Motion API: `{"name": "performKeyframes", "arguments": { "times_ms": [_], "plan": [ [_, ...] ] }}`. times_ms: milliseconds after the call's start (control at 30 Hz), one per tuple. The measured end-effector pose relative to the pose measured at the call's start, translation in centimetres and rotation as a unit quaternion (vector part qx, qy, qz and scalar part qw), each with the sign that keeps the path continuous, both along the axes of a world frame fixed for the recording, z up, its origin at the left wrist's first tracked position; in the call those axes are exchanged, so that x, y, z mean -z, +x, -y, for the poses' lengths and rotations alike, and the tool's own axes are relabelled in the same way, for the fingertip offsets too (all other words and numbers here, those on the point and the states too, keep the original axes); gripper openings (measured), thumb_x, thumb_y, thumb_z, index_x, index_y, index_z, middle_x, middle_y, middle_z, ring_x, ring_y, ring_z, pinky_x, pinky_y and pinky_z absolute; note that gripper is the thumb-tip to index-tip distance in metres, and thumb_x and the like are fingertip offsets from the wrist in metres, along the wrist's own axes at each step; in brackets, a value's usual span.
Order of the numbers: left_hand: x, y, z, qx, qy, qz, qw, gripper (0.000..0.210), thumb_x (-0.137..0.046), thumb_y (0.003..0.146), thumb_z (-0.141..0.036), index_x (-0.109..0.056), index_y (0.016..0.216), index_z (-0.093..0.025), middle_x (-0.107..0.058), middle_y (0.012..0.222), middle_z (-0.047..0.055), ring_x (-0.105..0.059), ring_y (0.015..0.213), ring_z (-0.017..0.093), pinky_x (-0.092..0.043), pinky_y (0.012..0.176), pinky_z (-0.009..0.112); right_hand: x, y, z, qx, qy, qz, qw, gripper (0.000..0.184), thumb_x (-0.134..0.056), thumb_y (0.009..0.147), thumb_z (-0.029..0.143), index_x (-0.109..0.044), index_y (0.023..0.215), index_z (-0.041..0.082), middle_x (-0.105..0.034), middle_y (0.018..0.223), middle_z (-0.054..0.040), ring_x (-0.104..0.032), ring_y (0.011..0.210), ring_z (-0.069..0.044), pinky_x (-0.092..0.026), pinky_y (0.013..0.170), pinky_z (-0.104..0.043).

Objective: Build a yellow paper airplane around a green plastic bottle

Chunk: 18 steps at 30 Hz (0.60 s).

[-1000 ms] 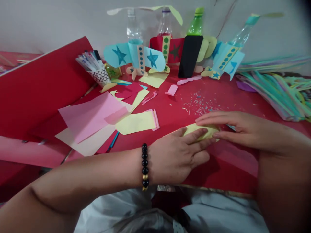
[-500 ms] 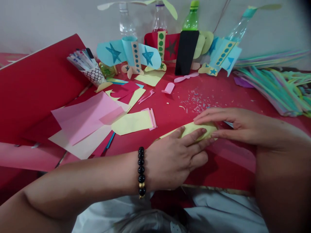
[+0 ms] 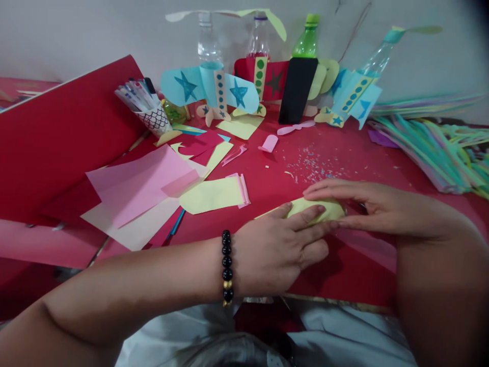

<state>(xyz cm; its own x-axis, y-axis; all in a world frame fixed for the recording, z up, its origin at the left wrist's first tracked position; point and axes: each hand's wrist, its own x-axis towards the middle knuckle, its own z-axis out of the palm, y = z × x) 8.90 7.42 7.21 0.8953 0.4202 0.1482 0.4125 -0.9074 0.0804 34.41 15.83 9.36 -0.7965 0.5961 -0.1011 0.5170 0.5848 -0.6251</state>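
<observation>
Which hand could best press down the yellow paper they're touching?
Probably the left hand: its spread fingers lie across the yellow paper, while the right hand is only at one end.

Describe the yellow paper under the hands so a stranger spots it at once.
On the red table, find the left hand, a dark bracelet at its wrist. It rests on the yellow paper, the right hand curved around one end. Unlike the other yellow papers, this one lies under hands.

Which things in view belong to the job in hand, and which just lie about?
Apparently in use: yellow paper, touched by left hand and right hand.

Apparently lying about: black phone, pastel strips, pink sheet, tiny scraps.
</observation>
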Motion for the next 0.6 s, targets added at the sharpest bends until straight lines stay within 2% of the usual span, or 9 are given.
{"name": "performKeyframes", "arguments": {
  "times_ms": [100, 200, 300, 400, 500, 600],
  "plan": [
    [-0.2, -0.4, -0.5, 0.005, -0.022, 0.014, 1.0, 0.037, -0.042, 0.094, -0.019, -0.055, 0.128, -0.016, -0.033, 0.158, 0.008, -0.021, 0.149, 0.028, -0.034, 0.115, 0.046, 0.3, 0.0, -0.1, -0.012, -0.014, -0.008, 1.0, 0.061, -0.071, 0.08, 0.038, -0.052, 0.139, 0.04, -0.055, 0.143, 0.0007, -0.053, 0.13, -0.028, -0.046, 0.107, -0.041],
    [-0.4, -1.0, -1.2, 0.016, -0.049, 0.031, 0.998, 0.043, -0.042, 0.091, -0.013, -0.051, 0.133, -0.012, -0.033, 0.157, 0.008, -0.018, 0.15, 0.025, -0.028, 0.12, 0.042, 0.7, 0.0, -0.3, -0.013, -0.026, -0.011, 1.0, 0.064, -0.069, 0.081, 0.035, -0.048, 0.141, 0.04, -0.054, 0.144, -0.0002, -0.053, 0.13, -0.028, -0.045, 0.107, -0.043],
    [-0.8, -1.7, -2.2, 0.019, -0.096, 0.051, 0.994, 0.052, -0.04, 0.087, -0.005, -0.043, 0.138, -0.011, -0.033, 0.157, 0.008, -0.019, 0.15, 0.017, -0.022, 0.123, 0.034, 1.1, -0.2, -0.5, 0.022, -0.046, -0.008, 0.999, 0.064, -0.068, 0.082, 0.036, -0.047, 0.142, 0.036, -0.053, 0.145, -0.0025, -0.051, 0.131, -0.029, -0.046, 0.107, -0.045],
    [-1.2, -2.5, -3.2, 0.005, -0.172, 0.082, 0.982, 0.056, -0.042, 0.083, -0.003, -0.041, 0.137, -0.016, -0.03, 0.159, 0.007, -0.022, 0.148, 0.015, -0.027, 0.121, 0.034, 1.6, -0.6, -0.5, 0.056, -0.084, -0.025, 0.995, 0.063, -0.069, 0.082, 0.037, -0.048, 0.141, 0.035, -0.053, 0.145, -0.0028, -0.051, 0.131, -0.028, -0.047, 0.104, -0.042],
    [-1.6, -3.3, -4.1, -0.007, -0.242, 0.104, 0.965, 0.057, -0.048, 0.082, -0.006, -0.039, 0.136, -0.018, -0.037, 0.154, 0.01, -0.039, 0.14, 0.019, -0.04, 0.112, 0.035, 1.8, -1.1, -0.5, 0.081, -0.121, -0.064, 0.987, 0.061, -0.071, 0.08, 0.038, -0.05, 0.137, 0.035, -0.056, 0.141, -0.0025, -0.054, 0.127, -0.027, -0.051, 0.099, -0.038],
    [-1.9, -4.1, -4.9, -0.053, -0.291, 0.101, 0.95, 0.059, -0.054, 0.082, -0.012, -0.037, 0.138, -0.02, -0.052, 0.14, 0.011, -0.063, 0.109, 0.021, -0.053, 0.09, 0.035, 1.6, -1.7, -0.4, 0.107, -0.147, -0.089, 0.979, 0.058, -0.074, 0.078, 0.038, -0.055, 0.132, 0.033, -0.061, 0.133, -0.0034, -0.06, 0.118, -0.026, -0.053, 0.092, -0.035]
  ]
}}
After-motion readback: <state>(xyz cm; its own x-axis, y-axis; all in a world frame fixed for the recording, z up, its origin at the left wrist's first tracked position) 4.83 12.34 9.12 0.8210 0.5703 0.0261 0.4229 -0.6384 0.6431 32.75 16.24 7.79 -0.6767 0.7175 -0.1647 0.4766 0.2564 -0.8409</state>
